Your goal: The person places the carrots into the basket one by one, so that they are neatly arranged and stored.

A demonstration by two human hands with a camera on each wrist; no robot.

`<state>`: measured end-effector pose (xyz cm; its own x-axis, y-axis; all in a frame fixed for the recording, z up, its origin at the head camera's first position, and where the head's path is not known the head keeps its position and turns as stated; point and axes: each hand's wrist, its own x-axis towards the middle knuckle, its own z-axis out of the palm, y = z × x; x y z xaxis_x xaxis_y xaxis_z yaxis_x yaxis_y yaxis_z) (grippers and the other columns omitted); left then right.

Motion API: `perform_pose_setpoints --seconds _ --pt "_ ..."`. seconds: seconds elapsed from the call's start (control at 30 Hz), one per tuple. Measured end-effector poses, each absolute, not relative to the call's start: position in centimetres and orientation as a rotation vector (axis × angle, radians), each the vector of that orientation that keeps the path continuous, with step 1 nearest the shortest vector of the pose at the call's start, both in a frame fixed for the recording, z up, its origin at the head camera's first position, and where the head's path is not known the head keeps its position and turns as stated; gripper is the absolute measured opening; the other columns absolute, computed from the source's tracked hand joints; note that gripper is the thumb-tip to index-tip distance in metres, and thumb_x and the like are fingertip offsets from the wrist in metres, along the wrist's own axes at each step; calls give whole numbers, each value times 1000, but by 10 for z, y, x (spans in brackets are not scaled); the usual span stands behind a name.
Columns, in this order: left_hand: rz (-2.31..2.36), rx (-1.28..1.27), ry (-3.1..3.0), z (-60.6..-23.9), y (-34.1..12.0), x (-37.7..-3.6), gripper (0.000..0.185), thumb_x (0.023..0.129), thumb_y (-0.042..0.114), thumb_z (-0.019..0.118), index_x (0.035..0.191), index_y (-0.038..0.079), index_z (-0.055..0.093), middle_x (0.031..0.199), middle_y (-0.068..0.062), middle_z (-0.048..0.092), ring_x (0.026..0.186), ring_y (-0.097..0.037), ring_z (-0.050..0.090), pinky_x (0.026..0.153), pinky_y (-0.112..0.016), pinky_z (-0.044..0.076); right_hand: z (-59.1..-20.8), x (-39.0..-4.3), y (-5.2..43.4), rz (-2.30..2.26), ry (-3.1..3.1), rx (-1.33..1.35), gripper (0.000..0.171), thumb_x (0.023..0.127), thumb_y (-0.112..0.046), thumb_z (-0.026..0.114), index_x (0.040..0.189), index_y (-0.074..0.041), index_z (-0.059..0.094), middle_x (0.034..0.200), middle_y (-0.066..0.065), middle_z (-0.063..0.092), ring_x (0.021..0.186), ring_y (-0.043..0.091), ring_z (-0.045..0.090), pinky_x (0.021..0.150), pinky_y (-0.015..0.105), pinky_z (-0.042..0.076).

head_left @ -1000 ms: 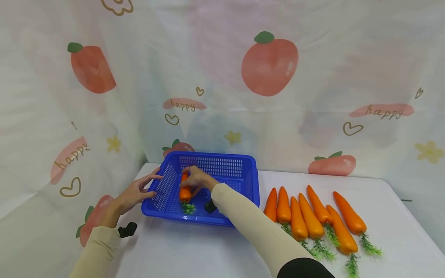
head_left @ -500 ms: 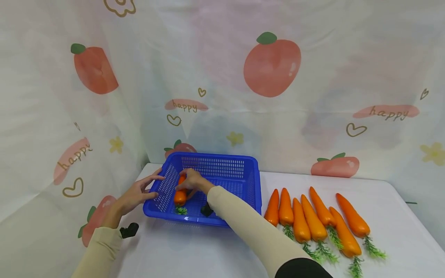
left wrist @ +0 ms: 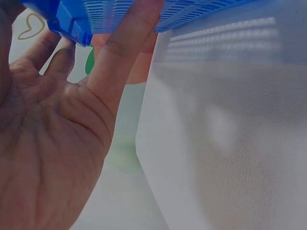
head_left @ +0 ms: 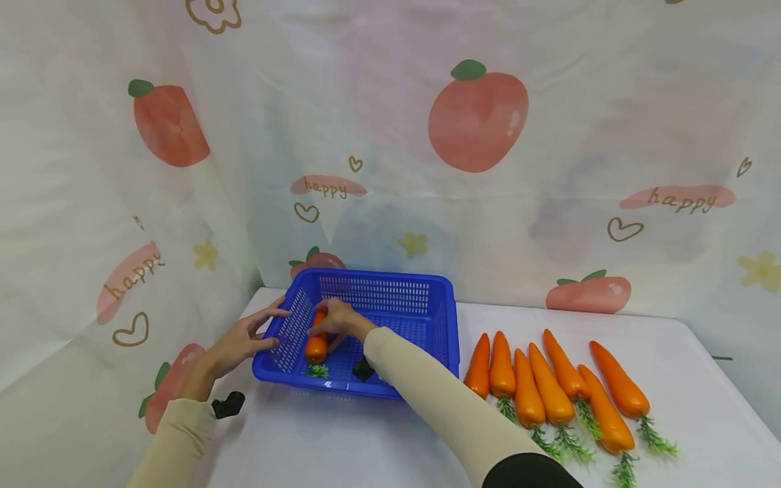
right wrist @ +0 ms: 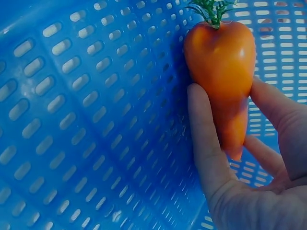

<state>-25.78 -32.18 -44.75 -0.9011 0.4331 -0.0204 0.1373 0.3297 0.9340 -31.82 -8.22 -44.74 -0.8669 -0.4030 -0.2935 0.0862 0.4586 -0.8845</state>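
Note:
My right hand (head_left: 342, 317) reaches into a blue plastic basket (head_left: 395, 391) and holds an orange carrot (head_left: 316, 349) with a green leafy top. The carrot lies by the basket's left side, its leafy end toward the front. In the right wrist view, the thumb and fingers grip the narrow part of the carrot (right wrist: 221, 60), close to the perforated wall. At the left rim, my left hand (head_left: 234, 346) holds the basket, fingertips and thumb tip over the edge. Its thumb lies against the basket's side in the left wrist view.
Several more carrots (head_left: 550, 393) lie fanned out on the white table (head_left: 342, 440), right of the basket. A printed curtain (head_left: 390, 135) hangs behind and to the left. The right forearm crosses over the basket's front right corner.
The right hand and carrot have shifted left within the basket, nearer its left wall, mostly in the first half second. The left hand stays at the rim.

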Motion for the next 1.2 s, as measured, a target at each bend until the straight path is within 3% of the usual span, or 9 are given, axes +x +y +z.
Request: perform_pose_setpoints --seconds 0.33,0.47,0.63,0.73,0.9,0.97,1.13,1.2 --pt "1593 529 2330 -448 -320 -258 57 99 9 64 152 8 45 174 -6 5 148 -57 19 99 -55 54 -442 -319 -76 -1344 2210 -288 65 91 -10 78 149 -5 49 121 20 59 100 36 68 73 51 63" --pt "1610 518 2309 -448 -320 -259 57 99 7 64 153 8 44 174 -4 4 148 -56 22 97 -52 56 -437 -321 -68 -1288 2166 -339 68 93 -13 77 152 -7 44 133 22 55 105 42 67 77 53 62" --pt "1598 524 2321 -448 -321 -260 57 99 6 63 153 9 44 174 -4 5 148 -56 21 97 -52 55 -421 -321 -53 -1216 2134 -456 75 94 -14 76 158 -10 36 155 23 39 111 46 65 81 55 61" --pt "1584 527 2338 -448 -323 -260 57 99 7 63 153 8 44 174 -5 5 149 -57 19 98 -52 55 -410 -320 -41 -1155 2145 -576 79 94 -14 77 159 -12 33 157 27 35 111 47 66 81 56 61" --pt "1577 527 2349 -449 -321 -260 58 99 8 63 153 8 44 174 -5 6 150 -56 14 100 -55 53 -390 -317 -15 -980 2278 -818 82 93 -21 77 161 -15 31 159 27 35 133 42 53 78 51 62" --pt "1571 528 2362 -450 -321 -260 58 99 9 63 154 9 44 174 -4 7 151 -55 11 103 -59 50 -384 -317 -4 -865 2363 -928 82 94 -27 77 161 -18 31 160 22 36 141 38 46 87 50 60" --pt "1580 532 2361 -453 -321 -261 57 100 8 63 154 11 44 174 -2 8 153 -52 8 105 -64 45 -371 -314 27 -699 2491 -1091 85 94 -39 76 163 -22 29 159 19 37 124 34 59 102 46 52" --pt "1593 539 2348 -454 -321 -261 58 99 7 63 154 10 44 174 -2 7 153 -53 8 104 -63 47 -364 -308 41 -707 2516 -1102 87 92 -41 76 163 -22 29 161 19 34 122 34 61 102 47 52"
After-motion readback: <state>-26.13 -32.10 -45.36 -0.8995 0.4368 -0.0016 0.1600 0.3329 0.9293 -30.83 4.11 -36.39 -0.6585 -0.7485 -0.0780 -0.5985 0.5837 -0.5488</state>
